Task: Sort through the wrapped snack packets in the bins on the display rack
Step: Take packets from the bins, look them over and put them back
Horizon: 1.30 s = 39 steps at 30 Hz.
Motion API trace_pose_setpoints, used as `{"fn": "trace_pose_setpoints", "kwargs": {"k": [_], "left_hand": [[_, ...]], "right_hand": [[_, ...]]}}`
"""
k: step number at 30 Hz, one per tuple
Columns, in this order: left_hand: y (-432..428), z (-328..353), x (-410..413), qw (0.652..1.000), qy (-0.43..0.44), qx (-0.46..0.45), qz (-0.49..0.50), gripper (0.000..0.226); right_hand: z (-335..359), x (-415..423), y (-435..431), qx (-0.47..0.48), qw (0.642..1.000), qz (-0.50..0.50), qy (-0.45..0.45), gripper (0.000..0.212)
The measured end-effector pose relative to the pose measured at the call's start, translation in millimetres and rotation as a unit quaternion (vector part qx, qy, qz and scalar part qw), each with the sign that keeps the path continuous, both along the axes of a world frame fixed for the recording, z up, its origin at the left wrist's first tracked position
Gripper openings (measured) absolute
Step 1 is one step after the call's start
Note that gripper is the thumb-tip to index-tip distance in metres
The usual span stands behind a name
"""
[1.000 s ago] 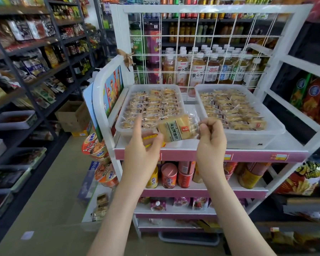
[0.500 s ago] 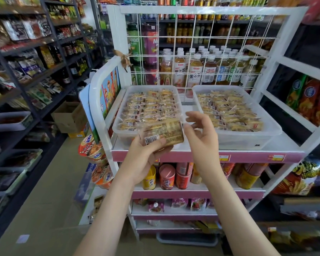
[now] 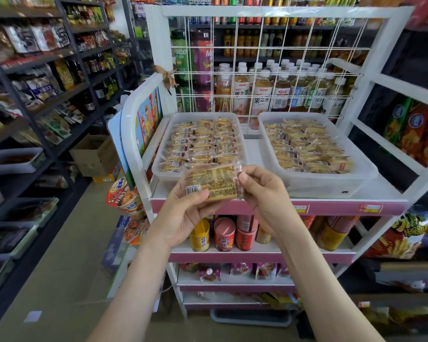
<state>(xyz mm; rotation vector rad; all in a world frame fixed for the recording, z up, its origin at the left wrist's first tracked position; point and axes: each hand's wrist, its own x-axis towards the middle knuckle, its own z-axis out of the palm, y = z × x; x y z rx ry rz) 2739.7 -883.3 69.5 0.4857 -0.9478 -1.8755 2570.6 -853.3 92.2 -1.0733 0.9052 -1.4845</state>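
A clear-wrapped yellow snack packet (image 3: 214, 182) is held in front of the rack's top shelf, its printed back with a barcode facing me. My left hand (image 3: 183, 215) grips its lower left side, thumb over the barcode corner. My right hand (image 3: 262, 193) pinches the packet's right edge. Behind it stand two translucent bins: the left bin (image 3: 162, 174) holds neat rows of similar packets, the right bin (image 3: 363, 174) a looser pile.
The white display rack (image 3: 282, 208) has a wire grid back with drink bottles (image 3: 262, 95) behind it. Cans and cups (image 3: 224, 234) fill the shelf below. Dark shelving (image 3: 35, 95) lines the aisle on the left, and a cardboard box (image 3: 94, 156) sits on the floor.
The packet has been turned over from its front label to its printed back. My right hand let go of it for a moment and now pinches its right edge again.
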Motion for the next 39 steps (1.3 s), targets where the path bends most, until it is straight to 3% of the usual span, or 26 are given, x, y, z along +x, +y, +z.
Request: {"fn": "trace_pose_setpoints", "kwargs": {"k": [2, 4, 7, 11, 15, 18, 21, 23, 26, 29, 32, 35, 37, 38, 39], "left_hand": [[1.5, 1.5, 1.4, 1.000, 0.003, 0.009, 0.006, 0.074], [2.4, 4.3, 4.1, 1.000, -0.008, 0.013, 0.018, 0.050], [3.5, 7.0, 6.2, 1.000, -0.019, 0.010, 0.018, 0.049], [4.6, 13.8, 3.8, 0.999, -0.028, 0.006, 0.037, 0.036], [4.6, 23.0, 2.8, 0.999, -0.035, 0.004, 0.039, 0.040], [3.3, 26.8, 0.8, 0.997, -0.050, 0.001, 0.062, 0.041], [4.7, 32.4, -6.9, 0.977, -0.152, -0.069, 0.132, 0.043], [8.4, 38.6, -11.0, 0.934, -0.278, -0.189, 0.125, 0.054], [9.4, 46.6, -12.7, 0.891, -0.339, -0.303, 0.001, 0.082], [-2.3, 50.3, -11.5, 0.848, -0.395, -0.350, -0.042, 0.089], [-14.6, 57.6, -12.3, 0.783, -0.475, -0.400, 0.036, 0.075], [-41.9, 52.1, -6.0, 0.654, -0.593, -0.459, 0.098, 0.048], [-61.4, 43.5, -0.6, 0.543, -0.692, -0.473, 0.043, 0.044], [-66.4, 39.6, 1.9, 0.510, -0.719, -0.472, 0.011, 0.047], [-69.1, 37.8, 3.8, 0.498, -0.730, -0.467, -0.008, 0.049]], "right_hand": [[0.6, -3.4, 1.5, -0.001, 0.999, 0.031, 0.036, 0.012], [2.4, -9.9, 3.4, -0.009, 0.991, 0.052, 0.121, 0.024], [8.7, -17.2, 6.8, -0.013, 0.972, 0.067, 0.224, 0.039], [13.3, -16.9, 10.8, -0.027, 0.963, 0.085, 0.254, 0.052], [10.7, -14.6, 11.0, -0.024, 0.973, 0.053, 0.223, 0.052], [9.2, -15.2, 10.5, -0.027, 0.965, -0.020, 0.259, 0.048], [13.0, -7.8, 12.7, -0.074, 0.942, -0.109, 0.309, 0.035], [15.8, 3.5, 10.4, -0.085, 0.930, -0.080, 0.349, 0.042], [14.0, 12.0, -3.2, -0.091, 0.916, -0.102, 0.378, 0.060], [22.6, 1.1, -20.5, -0.100, 0.918, -0.156, 0.350, 0.038], [28.5, -20.0, -39.5, -0.069, 0.935, -0.185, 0.295, 0.015], [33.5, -41.3, -54.9, -0.052, 0.936, -0.159, 0.311, 0.018], [35.0, -53.0, -62.4, -0.053, 0.917, -0.113, 0.378, 0.018], [34.4, -57.9, -66.2, -0.049, 0.904, -0.085, 0.416, 0.019], [35.1, -60.1, -68.4, -0.045, 0.891, -0.060, 0.447, 0.022]]}}
